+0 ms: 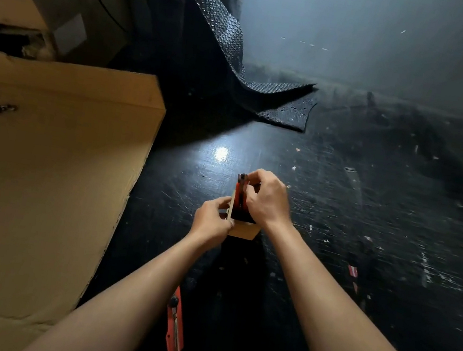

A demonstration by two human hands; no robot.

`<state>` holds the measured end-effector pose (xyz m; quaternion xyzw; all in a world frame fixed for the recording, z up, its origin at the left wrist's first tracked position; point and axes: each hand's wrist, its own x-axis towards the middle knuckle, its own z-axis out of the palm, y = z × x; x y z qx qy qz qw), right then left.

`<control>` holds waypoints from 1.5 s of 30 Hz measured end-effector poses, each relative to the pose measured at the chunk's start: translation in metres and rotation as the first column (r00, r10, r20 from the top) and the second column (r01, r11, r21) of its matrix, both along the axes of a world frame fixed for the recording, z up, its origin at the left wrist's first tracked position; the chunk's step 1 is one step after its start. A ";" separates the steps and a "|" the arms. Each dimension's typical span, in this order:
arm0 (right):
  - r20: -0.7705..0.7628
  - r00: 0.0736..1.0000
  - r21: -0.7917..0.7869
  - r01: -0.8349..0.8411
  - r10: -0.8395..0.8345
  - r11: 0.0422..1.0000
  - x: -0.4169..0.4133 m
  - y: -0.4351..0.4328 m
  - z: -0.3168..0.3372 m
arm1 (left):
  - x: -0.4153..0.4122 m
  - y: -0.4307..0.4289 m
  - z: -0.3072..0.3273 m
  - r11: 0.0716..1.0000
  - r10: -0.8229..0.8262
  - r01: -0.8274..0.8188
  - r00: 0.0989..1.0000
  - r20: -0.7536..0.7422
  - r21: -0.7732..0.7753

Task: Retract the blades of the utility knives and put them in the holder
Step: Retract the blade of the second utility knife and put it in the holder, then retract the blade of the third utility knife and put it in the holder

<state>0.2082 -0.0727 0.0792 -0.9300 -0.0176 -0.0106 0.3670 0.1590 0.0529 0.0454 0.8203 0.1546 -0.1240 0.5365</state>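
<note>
Seating a red utility knife (240,190) upright into the small tan holder (241,228), mid-bench on the scratched black bench (367,227). Right hand (265,202) has fingertips pinched closed on the knife's top end; left hand (212,222) curls closed against the holder's left side to steady it. Blade state not visible. Judgement: keep the holder braced, push straight down, no tilt. A second red knife (176,323) lies near the bench's near edge, between the forearms, not yet stowed.
</note>
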 end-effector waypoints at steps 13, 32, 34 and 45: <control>0.068 0.996 -0.002 -0.058 0.058 0.998 -0.010 -0.016 0.010 | -0.002 0.005 0.004 0.999 0.025 -0.026 0.999 0.027 0.040; -0.439 0.869 -0.019 -0.264 0.229 0.964 -0.171 0.034 -0.049 | -0.177 0.062 -0.037 0.965 0.172 -0.146 0.980 -0.104 0.218; -0.512 0.828 0.005 -0.263 0.228 0.965 -0.187 0.039 -0.062 | -0.190 0.065 -0.045 0.975 0.187 -0.164 0.969 -0.159 0.150; -0.605 0.770 0.196 -0.100 0.201 0.975 -0.239 0.044 -0.099 | -0.216 0.062 -0.071 0.957 0.258 -0.286 0.921 -0.290 -0.056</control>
